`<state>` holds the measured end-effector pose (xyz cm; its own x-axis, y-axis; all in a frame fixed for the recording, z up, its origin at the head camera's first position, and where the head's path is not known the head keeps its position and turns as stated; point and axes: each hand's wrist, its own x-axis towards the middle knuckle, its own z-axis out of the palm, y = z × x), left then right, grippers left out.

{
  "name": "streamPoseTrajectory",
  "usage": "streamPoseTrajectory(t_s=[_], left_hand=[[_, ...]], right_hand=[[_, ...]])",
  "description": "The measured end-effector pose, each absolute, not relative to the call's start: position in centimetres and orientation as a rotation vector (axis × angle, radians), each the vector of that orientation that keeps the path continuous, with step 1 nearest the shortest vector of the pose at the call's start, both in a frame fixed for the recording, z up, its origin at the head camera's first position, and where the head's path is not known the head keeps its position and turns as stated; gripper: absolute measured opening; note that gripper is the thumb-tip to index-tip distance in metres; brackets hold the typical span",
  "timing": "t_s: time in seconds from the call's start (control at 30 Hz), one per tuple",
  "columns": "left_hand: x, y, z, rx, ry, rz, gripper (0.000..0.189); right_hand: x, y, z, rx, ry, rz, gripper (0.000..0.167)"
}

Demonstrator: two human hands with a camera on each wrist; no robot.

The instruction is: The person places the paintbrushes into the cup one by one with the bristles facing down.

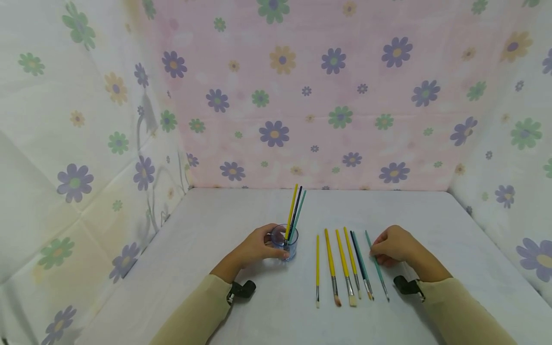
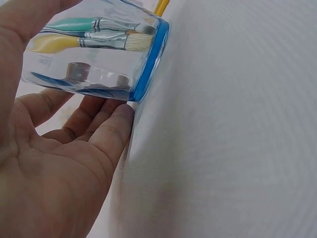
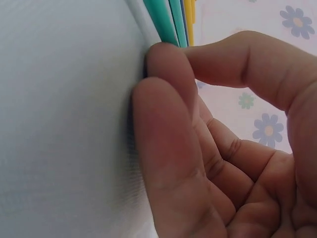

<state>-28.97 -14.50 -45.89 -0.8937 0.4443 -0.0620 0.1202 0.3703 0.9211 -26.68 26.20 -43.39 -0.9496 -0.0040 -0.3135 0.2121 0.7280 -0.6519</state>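
Note:
My left hand (image 1: 258,248) holds a clear cup (image 1: 293,251) with a blue-tinted base, thumb and fingers around its sides. Three paintbrushes stand in it bristles down: one yellow (image 1: 291,211), one dark and one teal. In the left wrist view, the pale bristles (image 2: 138,42) show through the cup wall near its bottom. At the right end of a row of brushes, my right hand (image 1: 397,245) pinches the handle of a teal paintbrush (image 1: 381,278) lying on the table. The right wrist view shows thumb and fingertips meeting at the teal handle (image 3: 159,20).
Between the hands, several brushes lie side by side, bristles toward me: yellow ones such as the wide-tipped brush (image 1: 346,268), then dark and teal brushes (image 1: 361,263). White cloth covers the table (image 1: 241,211). Flowered curtains (image 1: 302,96) enclose the back and sides.

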Motion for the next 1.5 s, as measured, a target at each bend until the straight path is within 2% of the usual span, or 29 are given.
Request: streamPoseTrajectory(t_s=[0.47,0.7,0.93,1.33,1.5], left_hand=[[-28.9,-14.6,-45.8,0.495,2.328,1.542,0.073],[-29.1,-14.6,-45.9,0.498,2.323,1.545,0.072],[-29.3,-14.4,-45.9,0.508,2.323,1.542,0.072],[-28.9,-14.2,-46.0,0.509,2.323,1.546,0.072],[-29.1,-14.5,-46.0,0.508,2.319,1.551,0.072]], right_hand=[[-27.5,26.1,-43.0,0.105,2.649,-1.135,0.027],[-27.6,25.4,-41.3,0.079,2.623,-1.243,0.028],[-28.0,25.0,-39.6,0.012,2.618,-1.327,0.038],[-28.5,23.4,-36.9,-0.062,2.518,-1.583,0.045],[-28.4,22.7,-36.8,-0.105,2.514,-1.644,0.037]])
